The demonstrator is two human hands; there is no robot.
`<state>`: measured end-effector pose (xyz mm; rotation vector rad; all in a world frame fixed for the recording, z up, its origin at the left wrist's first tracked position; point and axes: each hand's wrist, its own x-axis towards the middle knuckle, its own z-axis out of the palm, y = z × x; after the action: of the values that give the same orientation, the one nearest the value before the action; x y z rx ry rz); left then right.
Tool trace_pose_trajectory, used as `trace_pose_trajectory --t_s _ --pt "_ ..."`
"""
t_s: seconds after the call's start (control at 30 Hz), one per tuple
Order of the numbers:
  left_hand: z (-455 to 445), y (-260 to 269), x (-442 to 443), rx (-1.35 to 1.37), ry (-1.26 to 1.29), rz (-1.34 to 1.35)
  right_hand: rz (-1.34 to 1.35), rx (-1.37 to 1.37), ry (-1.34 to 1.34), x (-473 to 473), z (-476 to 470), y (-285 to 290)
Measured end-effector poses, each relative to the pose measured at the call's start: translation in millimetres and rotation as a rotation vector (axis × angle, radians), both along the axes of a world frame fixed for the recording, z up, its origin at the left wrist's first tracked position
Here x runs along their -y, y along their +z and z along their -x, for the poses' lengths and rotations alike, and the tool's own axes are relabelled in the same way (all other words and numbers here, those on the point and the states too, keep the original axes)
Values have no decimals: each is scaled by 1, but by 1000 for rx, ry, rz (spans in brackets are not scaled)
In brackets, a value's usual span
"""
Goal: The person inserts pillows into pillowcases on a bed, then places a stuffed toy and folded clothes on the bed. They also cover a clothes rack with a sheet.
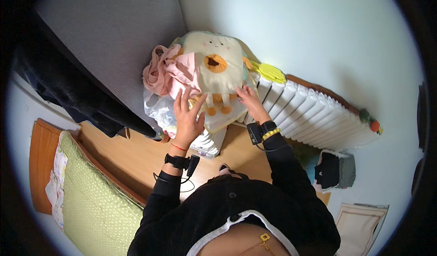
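A cream plush cushion [218, 51] with a stitched face, an orange-rimmed hole and small dangling legs rests on a pile at the wall end of the white radiator. My right hand [249, 97] is at its lower right edge, thumb and fingers near the fabric; whether they pinch it is unclear. My left hand [187, 116], fingers spread, is over the lower edge of a crumpled pink cloth [170, 72] that lies left of the cushion. Beneath them are a clear plastic bag [160, 109] and a pale, yellow-edged cloth [222, 119]. A yellow-green knitted item [271, 72] lies at the right.
The white radiator [307, 112] runs right along the wall. A grey panel [119, 34] with dark clothing [75, 82] stands left. A bed with a green dotted cover [99, 194] is lower left; a basket of folded clothes [344, 170] is at the right.
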<state>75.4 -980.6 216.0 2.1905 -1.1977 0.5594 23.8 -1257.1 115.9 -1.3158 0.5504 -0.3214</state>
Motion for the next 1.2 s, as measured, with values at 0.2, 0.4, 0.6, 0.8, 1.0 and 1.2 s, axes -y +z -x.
trace_pose_trajectory --t_s 0.2,0.4,0.6,0.8,1.0,1.2 --pt "-57 2 20 -109 143 74 -250 -118 -7 2 -46 29" --pt "-105 -12 14 -158 146 156 -481 40 224 22 -62 43" --pt "-125 31 -3 -526 89 838 -640 307 107 52 -87 56" --pt "-94 112 -68 -677 -504 1262 -675 575 13 71 -76 107" --pt "9 99 -145 -579 -261 1379 -448 592 78 93 -22 95" --pt "143 72 -155 -743 -24 1772 -525 479 450 41 -2 115"
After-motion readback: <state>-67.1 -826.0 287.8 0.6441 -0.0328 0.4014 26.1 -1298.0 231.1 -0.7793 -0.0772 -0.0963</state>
